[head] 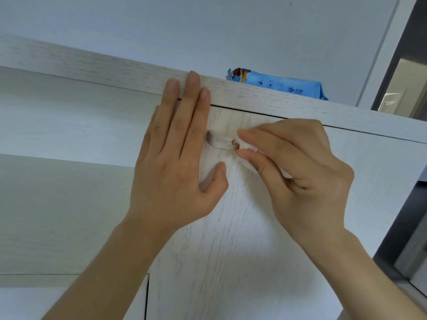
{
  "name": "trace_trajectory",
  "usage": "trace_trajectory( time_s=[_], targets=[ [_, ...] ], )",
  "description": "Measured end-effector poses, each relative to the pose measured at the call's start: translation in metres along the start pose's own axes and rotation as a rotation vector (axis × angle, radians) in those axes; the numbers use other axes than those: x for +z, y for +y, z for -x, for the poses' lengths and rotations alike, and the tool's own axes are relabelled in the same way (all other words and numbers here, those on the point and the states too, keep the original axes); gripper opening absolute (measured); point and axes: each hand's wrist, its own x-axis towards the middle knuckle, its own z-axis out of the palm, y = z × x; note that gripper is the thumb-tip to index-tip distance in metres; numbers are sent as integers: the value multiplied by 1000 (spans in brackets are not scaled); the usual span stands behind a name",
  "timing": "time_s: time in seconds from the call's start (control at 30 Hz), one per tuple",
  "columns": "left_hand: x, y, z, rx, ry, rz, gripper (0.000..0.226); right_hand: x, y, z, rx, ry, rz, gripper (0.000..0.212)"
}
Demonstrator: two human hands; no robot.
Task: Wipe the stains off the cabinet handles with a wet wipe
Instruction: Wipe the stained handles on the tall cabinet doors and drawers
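Cabinet top (254,95): wipes pack (284,85), prob. unopened.

Handle's (219,142) right end hidden by wipe (246,147); pack (277,85) partly behind cabinet top (92,65).

blue wipes pack (284,85), white round icons, logo with characters "三" legible

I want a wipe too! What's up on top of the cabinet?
A blue pack of wet wipes lies on the cabinet top, near its front edge. The edge hides the pack's bottom and whatever lies farther back.
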Motion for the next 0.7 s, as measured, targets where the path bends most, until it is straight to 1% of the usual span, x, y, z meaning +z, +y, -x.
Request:
trace_trajectory(
  time_s=[0.1, 0.23, 0.4, 0.53, 0.63, 0.7],
  targets=[
    [0, 0, 0, 6, -7, 2, 70, -1, 1, 0, -11, -9, 20, 17],
    [1, -1, 0, 11, 3, 5, 71, 4, -2, 2, -1, 19, 24, 17],
    [-1, 0, 0, 6, -5, -4, 71, -5, -2, 1, 4, 20, 28, 17],
    [0, 0, 0, 7, 0, -9, 71, 1, -3, 0, -2, 10, 1, 18],
    [1, -1, 0, 8, 2, -2, 71, -2, -2, 1, 10, -11, 29, 19],
    [2, -1, 1, 4, 16, 0, 71, 1, -3, 1, 16, 5, 40, 19]
  ],
)
